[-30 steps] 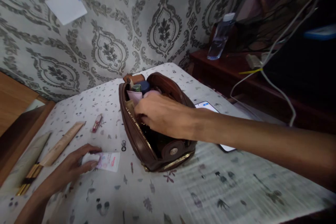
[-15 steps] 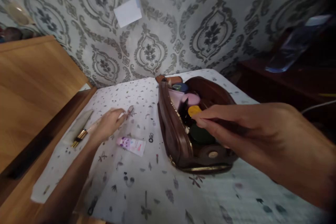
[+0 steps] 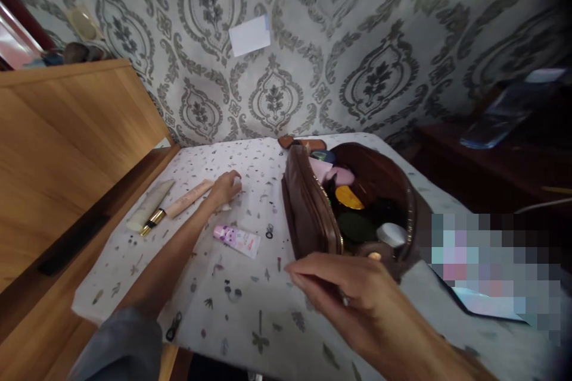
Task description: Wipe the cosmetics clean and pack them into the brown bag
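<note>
My left hand (image 3: 227, 188) rests on the patterned cloth with curled fingers; a small whitish thing shows at its fingertips, too little to name. Near its wrist lies a slim pinkish tube (image 3: 190, 197), and left of that are gold-ended sticks (image 3: 153, 222) and a pale tube (image 3: 152, 202). A pink and purple cartoon tube (image 3: 236, 240) lies below the hand. My right hand (image 3: 361, 294) is in front of the open brown bag (image 3: 308, 208), thumb and forefinger pinched together; whatever they hold, if anything, is hidden. Inside the bag are a yellow lid (image 3: 350, 197) and a white round item (image 3: 391, 234).
A white cloth with small plant prints (image 3: 259, 315) covers the table. A wooden panel (image 3: 80, 125) rises at the left, and patterned wallpaper (image 3: 295, 71) stands behind. Right of the bag lies a phone-like device (image 3: 487, 306), partly pixelated. A clear bottle (image 3: 500, 110) stands beyond it.
My right hand has come out of the bag toward me and to the left, still pinched. The camera has shifted, showing more on the right. The yellow lid stays in the bag.
</note>
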{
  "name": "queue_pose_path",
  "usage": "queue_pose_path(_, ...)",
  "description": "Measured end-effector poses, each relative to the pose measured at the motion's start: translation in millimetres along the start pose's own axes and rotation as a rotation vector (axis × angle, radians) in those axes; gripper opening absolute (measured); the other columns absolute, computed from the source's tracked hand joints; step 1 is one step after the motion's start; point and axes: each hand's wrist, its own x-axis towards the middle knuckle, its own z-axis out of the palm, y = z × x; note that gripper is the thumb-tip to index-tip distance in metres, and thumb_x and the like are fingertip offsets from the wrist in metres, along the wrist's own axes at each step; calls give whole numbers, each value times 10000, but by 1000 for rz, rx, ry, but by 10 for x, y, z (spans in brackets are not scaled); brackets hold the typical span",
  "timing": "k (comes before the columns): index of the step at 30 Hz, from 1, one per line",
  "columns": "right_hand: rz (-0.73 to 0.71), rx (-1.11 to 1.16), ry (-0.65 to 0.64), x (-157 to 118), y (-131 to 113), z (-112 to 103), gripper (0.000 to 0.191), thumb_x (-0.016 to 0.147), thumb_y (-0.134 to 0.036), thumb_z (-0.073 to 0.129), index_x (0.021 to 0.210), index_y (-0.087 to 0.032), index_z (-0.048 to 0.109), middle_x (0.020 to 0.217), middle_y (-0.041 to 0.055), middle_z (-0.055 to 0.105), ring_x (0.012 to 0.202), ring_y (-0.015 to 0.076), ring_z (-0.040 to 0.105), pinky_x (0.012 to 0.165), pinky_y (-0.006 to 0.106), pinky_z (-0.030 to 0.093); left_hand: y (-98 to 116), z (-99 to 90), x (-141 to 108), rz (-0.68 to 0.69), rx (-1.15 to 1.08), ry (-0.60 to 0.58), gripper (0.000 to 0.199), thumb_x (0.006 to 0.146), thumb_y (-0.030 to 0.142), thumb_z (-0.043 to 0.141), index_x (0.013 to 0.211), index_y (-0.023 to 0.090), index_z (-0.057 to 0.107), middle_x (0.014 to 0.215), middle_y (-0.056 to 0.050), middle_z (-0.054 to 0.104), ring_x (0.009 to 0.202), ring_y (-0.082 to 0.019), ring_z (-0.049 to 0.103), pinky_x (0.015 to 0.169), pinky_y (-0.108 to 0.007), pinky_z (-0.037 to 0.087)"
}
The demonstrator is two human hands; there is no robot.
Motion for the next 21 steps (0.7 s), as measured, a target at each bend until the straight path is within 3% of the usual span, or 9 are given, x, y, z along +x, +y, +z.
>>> queue_pose_path(3, 162, 115, 1, 65, 153, 271, 265, 935, -388, 555, 1051, -209, 713, 835, 43, 725, 694, 165, 682, 549, 265, 519, 254, -143, -286, 33, -184, 61, 253, 943, 333, 415, 1099, 187, 549, 679, 45, 466, 604, -144, 468, 592, -250, 394)
queue_pose_path(4, 233, 204, 26, 96, 211, 360, 340, 926, -420, 564, 1157, -195, 671, 913, 61, 727, 747, 172, 696, 567, 268, 535, 367, -177, -417, 60, -354, 96, 228, 943, 366, 427, 1045, 200, 546, 675, 52, 448, 576, -132, 438, 563, -242, 371)
queue_pose_path(7, 414, 528, 96, 202, 347, 598, 523, 880, -502, 616, 1271, -156, 579, 1078, 113, 694, 881, 193, 713, 663, 298, 577, 698, -229, -812, 111, -656, 149, 195, 926, 401, 490, 860, 217, 493, 637, 66, 394, 587, -117, 410, 578, -227, 360)
queue_pose_path(9, 470, 725, 84, 264, 392, 709, 533, 821, -534, 682, 1177, -143, 613, 1063, 109, 687, 888, 192, 714, 667, 281, 564, 848, -228, -993, 112, -708, 158, 234, 933, 390, 489, 782, 217, 441, 618, 69, 363, 592, -114, 392, 588, -228, 351)
queue_pose_path(11, 470, 839, 40, 302, 412, 770, 492, 732, -533, 770, 995, -134, 650, 931, 68, 692, 763, 155, 701, 597, 236, 514, 914, -212, -1078, 121, -725, 190, 273, 950, 375, 463, 737, 218, 395, 620, 65, 345, 604, -114, 381, 603, -234, 347)
queue_pose_path(15, 425, 837, -8, 285, 409, 777, 443, 653, -498, 838, 804, -142, 621, 711, -18, 636, 559, 87, 602, 505, 201, 419, 881, -194, -1086, 122, -756, 212, 285, 981, 367, 405, 741, 214, 420, 646, 47, 393, 631, -123, 401, 623, -245, 365)
queue_pose_path(21, 327, 635, -31, 132, 371, 719, 318, 784, -444, 731, 761, -171, 570, 627, -58, 551, 545, 87, 550, 527, 213, 419, 888, -338, -1164, -45, -971, -99, 235, 929, 450, 522, 1002, 227, 531, 619, 57, 505, 467, -96, 408, 444, -204, 311)
